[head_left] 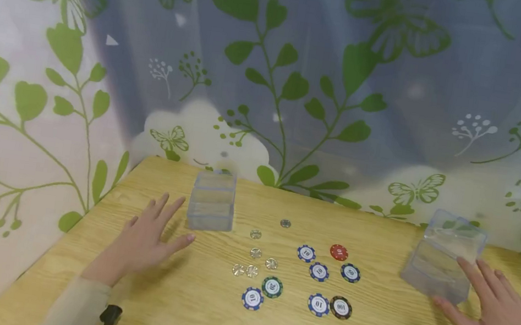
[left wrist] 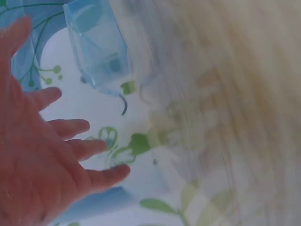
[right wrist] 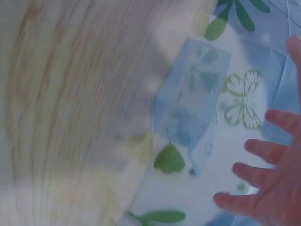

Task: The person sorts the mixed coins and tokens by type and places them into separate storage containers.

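Note:
My left hand is spread above the table's left side, its fingers apart and holding nothing. Just right of it stands a clear plastic box, also visible in the left wrist view as a bluish box. On the right, my right hand hovers with fingers extended beside a second clear box, whose lid is tilted up; thumb and index overlap its edge in the head view, and contact is unclear. Between the boxes lie poker chips, among them a red chip, a black chip and a green chip.
Several blue chips lie among the others on the wooden table. Left of them are several small shiny metallic discs. A leaf-patterned curtain hangs along the table's back edge. A dark object sits at my left sleeve.

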{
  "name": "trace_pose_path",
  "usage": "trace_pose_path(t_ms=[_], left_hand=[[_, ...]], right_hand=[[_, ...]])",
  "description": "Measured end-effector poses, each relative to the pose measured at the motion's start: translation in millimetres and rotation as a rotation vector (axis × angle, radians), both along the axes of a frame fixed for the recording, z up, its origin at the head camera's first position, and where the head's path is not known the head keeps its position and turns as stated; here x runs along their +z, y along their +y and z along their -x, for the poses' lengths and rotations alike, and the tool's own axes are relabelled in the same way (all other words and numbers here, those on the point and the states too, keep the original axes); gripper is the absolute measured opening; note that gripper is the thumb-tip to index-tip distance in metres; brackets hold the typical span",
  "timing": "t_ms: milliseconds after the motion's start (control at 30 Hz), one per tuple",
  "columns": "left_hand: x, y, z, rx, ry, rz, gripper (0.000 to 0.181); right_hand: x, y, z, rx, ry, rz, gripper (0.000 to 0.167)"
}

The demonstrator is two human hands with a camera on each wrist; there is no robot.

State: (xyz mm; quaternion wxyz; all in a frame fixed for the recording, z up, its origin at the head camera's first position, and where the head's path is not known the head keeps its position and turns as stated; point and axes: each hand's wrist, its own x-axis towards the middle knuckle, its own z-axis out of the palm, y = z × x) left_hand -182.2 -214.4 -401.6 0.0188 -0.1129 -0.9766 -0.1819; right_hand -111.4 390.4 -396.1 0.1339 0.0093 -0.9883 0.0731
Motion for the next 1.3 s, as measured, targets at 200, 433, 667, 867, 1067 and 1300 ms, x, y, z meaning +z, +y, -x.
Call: trace_pose_path(t_ms=[200, 433, 667, 867, 1067, 1300], left_hand=[[-5.0, 4.9, 32.2, -0.053, -0.015, -0.266, 0.081], [-7.7, 10.9, 55.2, -0.082, -0.09, -0.36, 0.077], [-8.1, 11.8, 69.6, -0.071, -0.228, -0.449, 0.079], [-5.5, 20.4, 74.3, -0.092, -0.259, -0.454, 0.082], [-5.8, 35.0, 79.7, -0.086, -0.292, -0.464, 0.085], [-10.6, 43.1, 87.9, -0.128, -0.306, -0.471, 0.089]], right_hand=[[6.7, -25, 6.8, 0.107, 0.145, 0.255, 0.071], [9.2, -60, 13.6, 0.326, 0.377, 0.409, 0.043], [-0.6, -91, 24.1, 0.488, 0.35, 0.359, 0.04], [-14.6, -105, 30.6, 0.489, 0.235, 0.375, 0.027], [-19.0, -126, 41.6, 0.553, 0.098, 0.451, 0.019], [-21.1, -164, 58.4, 0.673, -0.063, 0.525, 0.016]])
